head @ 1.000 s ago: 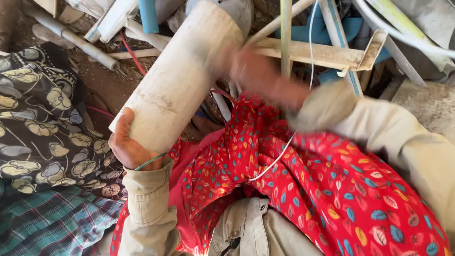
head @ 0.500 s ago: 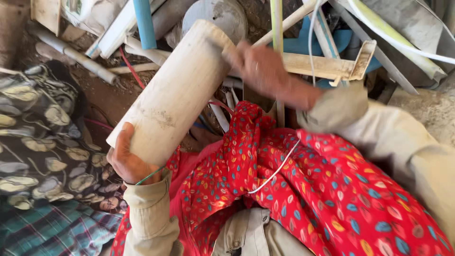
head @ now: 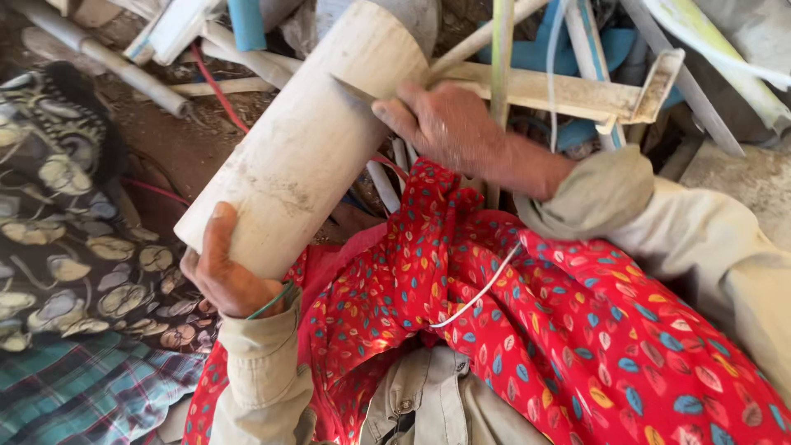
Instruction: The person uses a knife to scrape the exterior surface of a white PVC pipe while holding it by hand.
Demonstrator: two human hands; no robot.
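A thick pale cylinder (head: 305, 156), like a length of bamboo or pipe, slants from lower left to upper right across my lap. My left hand (head: 224, 276) grips its lower end from underneath, thumb up along the side. My right hand (head: 449, 124) is closed around a thin dark blade (head: 350, 86) that rests against the cylinder's upper part. Both sleeves are beige. A red cloth (head: 527, 330) with small coloured leaf shapes covers my lap under the cylinder, and a white cord (head: 482, 288) lies across it.
Pale sticks, slats and pipes (head: 568, 91) are piled ahead, with a blue tube (head: 245, 21) at the top. A grey pipe (head: 107, 62) lies on bare earth at upper left. Dark patterned fabric (head: 66, 222) and plaid cloth (head: 74, 387) lie to my left.
My right hand was blurred in motion and now rests still with the blade against the cylinder. The cylinder and my left hand have hardly shifted.
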